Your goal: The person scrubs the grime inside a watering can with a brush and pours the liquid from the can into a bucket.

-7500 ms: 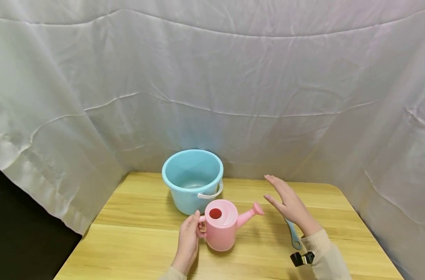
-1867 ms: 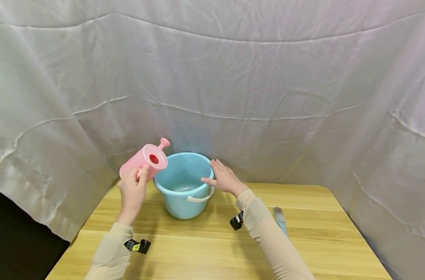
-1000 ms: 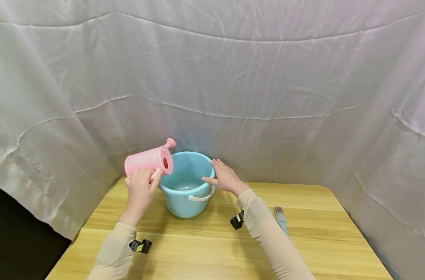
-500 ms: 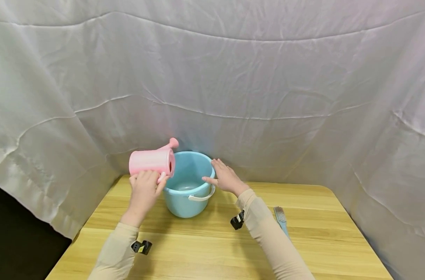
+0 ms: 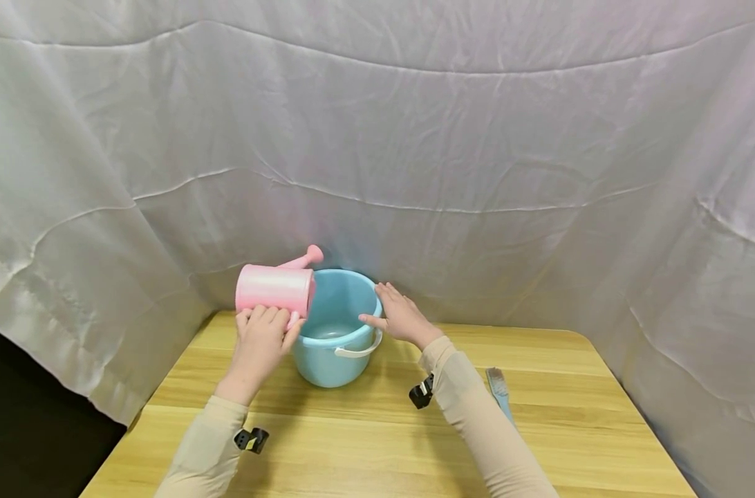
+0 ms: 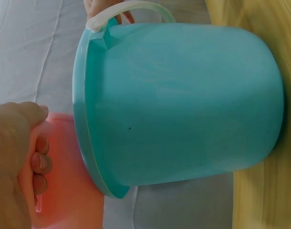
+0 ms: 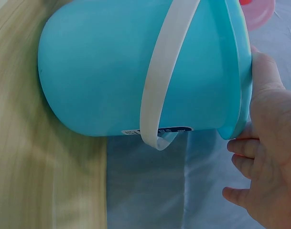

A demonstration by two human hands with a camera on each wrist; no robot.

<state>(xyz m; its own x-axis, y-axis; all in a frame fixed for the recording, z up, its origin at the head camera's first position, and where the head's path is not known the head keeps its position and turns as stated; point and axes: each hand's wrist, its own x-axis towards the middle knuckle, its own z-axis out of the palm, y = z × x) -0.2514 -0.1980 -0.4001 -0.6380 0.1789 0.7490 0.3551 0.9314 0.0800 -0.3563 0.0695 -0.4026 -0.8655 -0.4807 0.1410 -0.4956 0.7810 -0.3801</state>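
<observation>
My left hand (image 5: 259, 346) grips the handle of a pink watering can (image 5: 272, 287), its fingers curled round that handle in the left wrist view. Tipped onto its side, the can has its top facing right over the left rim of a light-blue bucket (image 5: 328, 363). Its spout (image 5: 309, 256) points right, above the bucket's back rim. The bucket stands upright, its white handle (image 5: 357, 351) hanging at the front right. My right hand (image 5: 405, 321) rests at the bucket's right rim, fingers extended and thumb over the edge. The can's top opening is turned out of sight in the head view.
A brush (image 5: 498, 389) with a blue handle lies on the wooden table (image 5: 365, 449), partly behind the right sleeve (image 5: 483, 429). Grey curtain (image 5: 452, 173) hangs behind the table and along both sides. A black wrist camera sits on each sleeve.
The watering can, earlier upright in front of the bucket, was lifted to its left and has tipped further over, shifting right. My right hand came to the rim and has stayed there.
</observation>
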